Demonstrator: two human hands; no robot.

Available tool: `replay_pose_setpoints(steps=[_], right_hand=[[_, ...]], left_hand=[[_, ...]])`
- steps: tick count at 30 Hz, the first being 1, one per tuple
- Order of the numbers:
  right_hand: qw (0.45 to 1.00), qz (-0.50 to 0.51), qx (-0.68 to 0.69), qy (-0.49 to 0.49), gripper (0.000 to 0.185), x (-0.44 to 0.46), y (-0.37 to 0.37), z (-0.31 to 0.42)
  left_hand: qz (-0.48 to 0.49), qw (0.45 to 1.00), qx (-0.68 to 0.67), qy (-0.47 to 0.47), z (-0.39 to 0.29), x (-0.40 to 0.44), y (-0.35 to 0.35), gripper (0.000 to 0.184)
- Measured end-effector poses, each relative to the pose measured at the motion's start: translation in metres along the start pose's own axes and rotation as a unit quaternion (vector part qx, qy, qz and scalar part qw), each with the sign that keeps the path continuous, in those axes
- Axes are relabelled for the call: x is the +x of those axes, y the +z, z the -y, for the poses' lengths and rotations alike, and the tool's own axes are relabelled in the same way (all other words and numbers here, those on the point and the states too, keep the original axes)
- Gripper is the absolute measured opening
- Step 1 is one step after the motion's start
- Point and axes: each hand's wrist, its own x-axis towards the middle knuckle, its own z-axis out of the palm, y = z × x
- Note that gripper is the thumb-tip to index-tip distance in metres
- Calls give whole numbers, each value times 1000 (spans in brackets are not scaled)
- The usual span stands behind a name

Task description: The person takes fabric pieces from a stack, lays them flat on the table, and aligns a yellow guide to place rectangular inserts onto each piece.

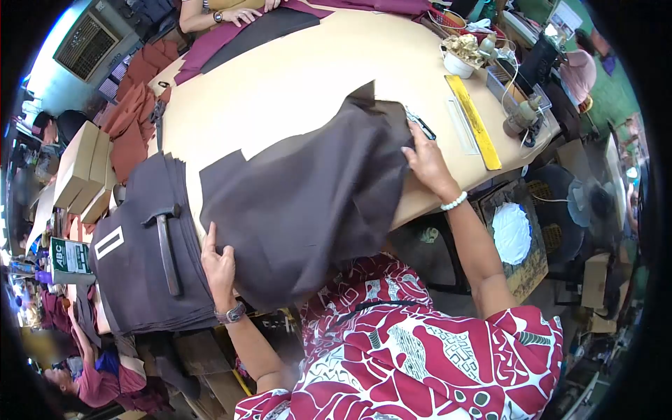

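A dark brown fabric panel (301, 203) spans both my hands over the table's near edge, its right part raised and rippled. My right hand (428, 162) pinches its right edge, with a small metal-and-black cutting tool (422, 124) lying just beyond the fingertips. At the panel's lower left, my left hand (220, 269) holds the edge between thumb and fingers, the index finger pointing along it. Left of that hand is a thick stack of dark fabric panels (133, 280), with a hammer (165, 248) and a white rectangular frame piece (109, 242) resting on top.
A yellow ruler (474, 122) and a clear ruler (462, 126) lie to the right on the cream table (266, 98). Across it, another person's hands (241, 15) touch maroon and black fabric. Rust-coloured cloth (133, 126) and cardboard boxes (82, 168) stand left; a white bowl (458, 64) is at the back right.
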Motion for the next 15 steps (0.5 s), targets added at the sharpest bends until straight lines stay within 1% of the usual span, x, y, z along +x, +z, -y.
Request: replay_pose_setpoints(steps=[1,2,3,4,5,6,7,8,9,10,11,12,14,15], right_hand=[[1000,-7,-3,12,57,0,-7,-2],[999,13,0,49,57,1,-17,-3],[996,32,3,88,58,3,-29,2],[991,51,6,126,58,4,-37,2],[991,39,21,126,60,4,-37,-8],[993,43,6,111,59,4,-36,-14],[994,46,-9,97,59,4,-35,-19],[995,48,-25,84,59,2,-37,-22],[993,-3,-105,45,57,-2,-37,-11],[987,-16,-157,6,57,-4,-39,2],[977,-27,-207,-34,56,-6,-42,13],[963,-37,-255,-74,56,-8,-41,22],[973,27,-192,-125,55,-22,-28,32],[972,53,-183,-140,57,-32,-22,38]], left_hand=[[-22,999,32,9,0,0,-1,55],[-42,997,64,18,0,1,0,55],[-38,999,37,1,-1,3,-2,53],[-29,998,56,1,-3,4,-2,53],[-20,997,75,2,-7,4,-4,52],[-9,996,94,3,-10,4,-4,52],[9,989,147,-2,-8,6,-1,56],[-20,972,232,10,-12,4,4,58],[-51,947,315,24,-30,-2,10,60],[-83,914,394,37,-41,-7,15,62],[-105,887,444,72,-43,-9,23,63],[-98,902,406,107,-50,-11,34,63],[-83,925,328,171,-70,-20,63,64],[-27,941,285,179,-79,-26,76,65]])
